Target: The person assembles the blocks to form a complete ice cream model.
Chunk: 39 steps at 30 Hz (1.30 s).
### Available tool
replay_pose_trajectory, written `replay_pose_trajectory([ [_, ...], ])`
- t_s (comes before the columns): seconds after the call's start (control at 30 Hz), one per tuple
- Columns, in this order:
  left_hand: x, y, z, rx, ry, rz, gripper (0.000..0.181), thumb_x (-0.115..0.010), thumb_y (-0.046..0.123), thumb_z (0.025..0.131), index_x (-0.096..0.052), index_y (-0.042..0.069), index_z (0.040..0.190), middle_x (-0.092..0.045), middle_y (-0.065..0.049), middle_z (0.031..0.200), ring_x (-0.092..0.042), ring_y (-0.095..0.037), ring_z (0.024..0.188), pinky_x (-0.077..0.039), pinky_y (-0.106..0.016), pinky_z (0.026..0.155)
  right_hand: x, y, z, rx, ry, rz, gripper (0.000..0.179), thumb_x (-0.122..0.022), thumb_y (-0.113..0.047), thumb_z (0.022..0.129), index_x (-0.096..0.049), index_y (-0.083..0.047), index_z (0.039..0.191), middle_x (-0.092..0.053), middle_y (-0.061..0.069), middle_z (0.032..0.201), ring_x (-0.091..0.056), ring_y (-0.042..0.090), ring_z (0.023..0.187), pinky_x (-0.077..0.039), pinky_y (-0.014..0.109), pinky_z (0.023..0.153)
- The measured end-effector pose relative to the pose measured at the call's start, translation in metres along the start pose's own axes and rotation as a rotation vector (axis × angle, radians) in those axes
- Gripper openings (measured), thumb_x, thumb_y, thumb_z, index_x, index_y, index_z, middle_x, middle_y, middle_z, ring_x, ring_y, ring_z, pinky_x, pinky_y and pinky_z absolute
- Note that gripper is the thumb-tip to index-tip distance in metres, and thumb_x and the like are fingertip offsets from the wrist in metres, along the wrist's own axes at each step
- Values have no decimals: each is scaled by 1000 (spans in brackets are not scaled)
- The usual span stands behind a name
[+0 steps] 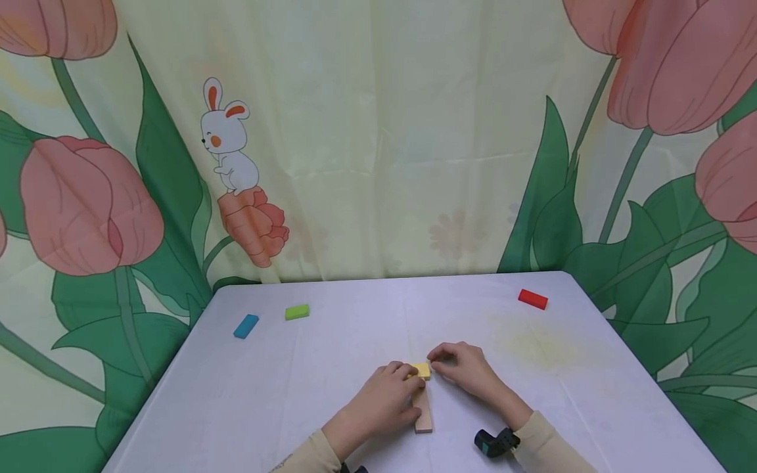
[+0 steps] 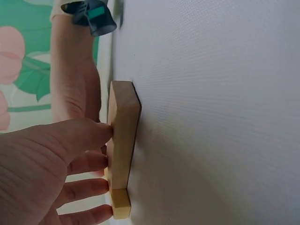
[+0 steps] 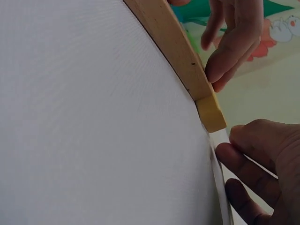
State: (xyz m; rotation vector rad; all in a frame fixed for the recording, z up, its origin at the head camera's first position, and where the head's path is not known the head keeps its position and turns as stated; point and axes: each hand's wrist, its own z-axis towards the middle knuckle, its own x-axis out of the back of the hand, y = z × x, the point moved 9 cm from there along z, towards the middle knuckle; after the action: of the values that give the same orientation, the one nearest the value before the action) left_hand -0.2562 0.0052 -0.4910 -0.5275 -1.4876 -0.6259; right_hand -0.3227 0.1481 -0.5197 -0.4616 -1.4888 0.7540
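Pale wood meets yellow as a plank (image 1: 423, 418) lies on the near part of a white-covered table (image 1: 355, 328), its far end touching a small yellow block (image 1: 423, 372) that rests on the same cloth. A person's left hand (image 1: 386, 399) reaches over both pieces, thumb and fingers apart, fingertips set along the upper side of the plank and reaching to the block. Just beyond the yellow block, the right hand (image 1: 466, 369) hovers with fingers loosely bent, thumb and fingertips slightly apart, near the block but clear of it. Beige sleeves (image 1: 552, 448) cover both forearms, and a black device (image 1: 495, 443) sits at the right wrist. Toward the back of the table, well apart from the hands, lie a blue block (image 1: 246, 326) and a green block (image 1: 297, 312) on the left and a red block (image 1: 533, 299) on the right. Behind the table hangs a pale backdrop (image 1: 402, 131) printed with pink tulips (image 1: 89, 203), green leaves (image 1: 556, 197) and a white rabbit (image 1: 236, 172) perched on an orange-pink flower (image 1: 251, 226).
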Motion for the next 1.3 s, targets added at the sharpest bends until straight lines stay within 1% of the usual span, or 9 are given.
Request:
replay_pose_trajectory([
  [0.17,1,-2,-1,12,-43,-16,46,-73,49,91,-67,28,131,-61,5,136,-54,-19,131,-47,-42,107,6,3,3,33,25,-28,17,-79,-15,91,-77,-30,99,-73,-17,93,-64,14,103,-45,52,100],
  [0.3,1,-2,-1,13,-75,-34,50,-74,52,90,-65,29,133,-60,5,139,-52,-19,134,-46,-43,109,13,10,7,30,37,-58,16,-79,-15,91,-77,-30,99,-73,-17,93,-63,12,101,-46,49,97],
  [0.37,1,-1,-1,15,-85,-44,51,-74,52,90,-65,28,134,-60,5,140,-51,-19,135,-46,-44,109,18,14,8,32,40,-68,16,-78,-16,91,-77,-29,99,-73,-16,94,-63,13,101,-46,49,97],
  [0.47,0,-1,-1,18,-91,-51,51,-74,52,90,-65,28,134,-59,5,140,-51,-19,135,-46,-44,109,28,21,9,42,53,-91,14,-78,-16,92,-78,-27,100,-74,-14,96,-64,16,102,-46,51,97],
  [0.6,-1,-2,-1,22,-94,-53,50,-74,53,90,-65,29,134,-59,6,140,-51,-18,135,-46,-44,109,43,34,12,59,90,-139,13,-77,-17,92,-78,-24,103,-75,-9,99,-65,20,103,-48,53,96],
  [0.77,-2,-3,-1,28,-93,-52,50,-74,53,90,-65,30,133,-59,6,140,-51,-19,135,-46,-44,109,61,48,13,80,122,-181,13,-77,-19,92,-78,-22,105,-76,-4,103,-65,24,104,-44,55,96],
  [1.03,-2,0,1,24,-102,-44,45,-74,51,91,-66,30,130,-58,6,140,-49,-19,136,-46,-45,108,88,69,13,62,124,-189,15,-74,-21,94,-77,-20,109,-77,1,108,-65,30,108,-38,63,99],
  [1.17,-2,1,2,15,-98,-22,45,-74,51,91,-66,29,129,-58,6,140,-50,-19,135,-48,-45,105,99,79,15,56,132,-211,15,-72,-22,96,-77,-18,109,-77,2,108,-65,30,106,-36,62,98],
  [1.3,-4,1,1,12,-103,-15,45,-74,51,90,-66,29,128,-58,5,140,-50,-19,135,-50,-46,103,108,90,14,43,144,-235,17,-71,-22,97,-76,-16,112,-76,6,109,-66,32,106,-34,61,97],
])
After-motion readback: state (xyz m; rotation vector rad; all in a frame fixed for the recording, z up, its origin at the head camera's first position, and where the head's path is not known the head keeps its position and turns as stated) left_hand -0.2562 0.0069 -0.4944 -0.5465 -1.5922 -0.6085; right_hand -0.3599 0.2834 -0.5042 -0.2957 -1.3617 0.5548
